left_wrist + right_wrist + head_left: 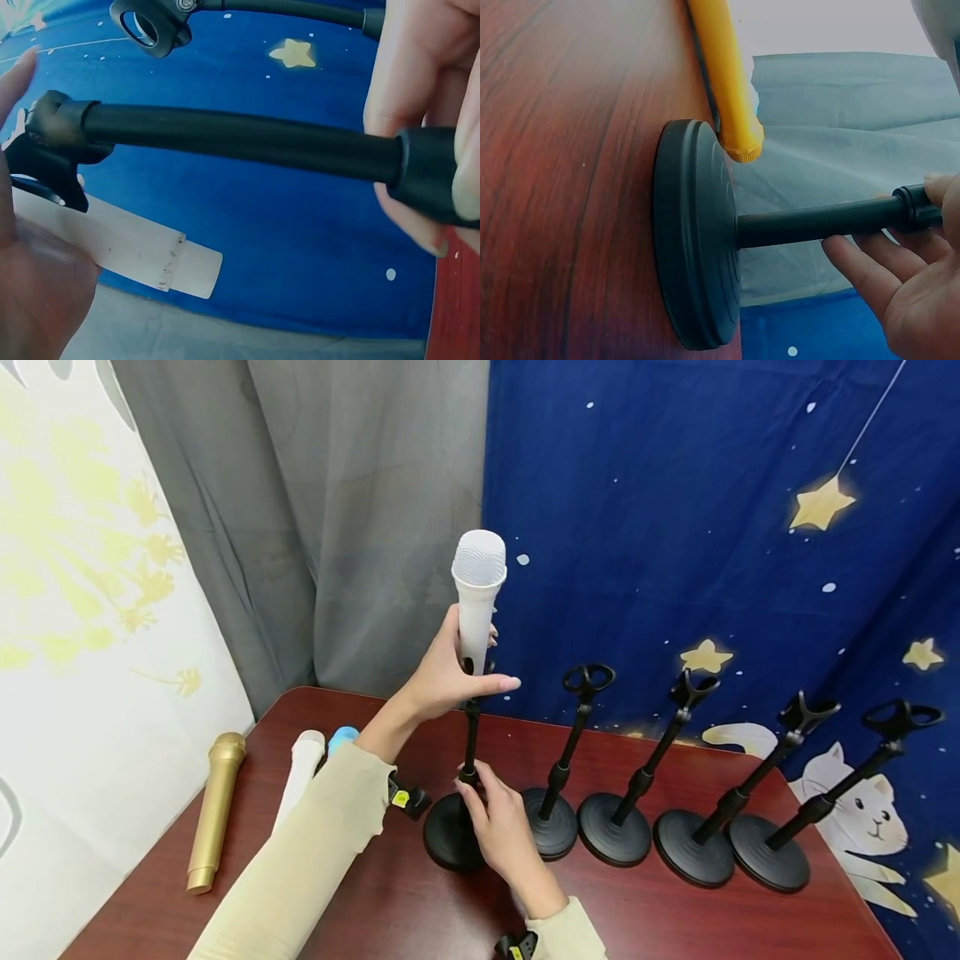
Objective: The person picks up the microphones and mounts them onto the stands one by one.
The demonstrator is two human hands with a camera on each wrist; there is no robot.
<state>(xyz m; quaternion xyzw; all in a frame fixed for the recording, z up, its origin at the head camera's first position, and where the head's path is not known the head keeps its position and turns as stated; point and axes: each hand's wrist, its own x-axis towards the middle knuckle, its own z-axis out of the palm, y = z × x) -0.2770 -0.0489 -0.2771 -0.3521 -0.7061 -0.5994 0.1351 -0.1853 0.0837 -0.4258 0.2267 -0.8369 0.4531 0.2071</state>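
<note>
A white microphone stands upright with its mesh head up, and my left hand grips its body. In the left wrist view, the tail of the microphone pokes out below the black clip at the top of a desk stand. My right hand holds that stand's pole at the collar, just above the round base. In the right wrist view, the base sits flat on the table and my fingers curl about the pole.
Several more black stands, such as this near one, line the right side of the table, their clips holding nothing. At left lie a gold microphone, another white microphone and a blue-headed one. Curtains hang behind.
</note>
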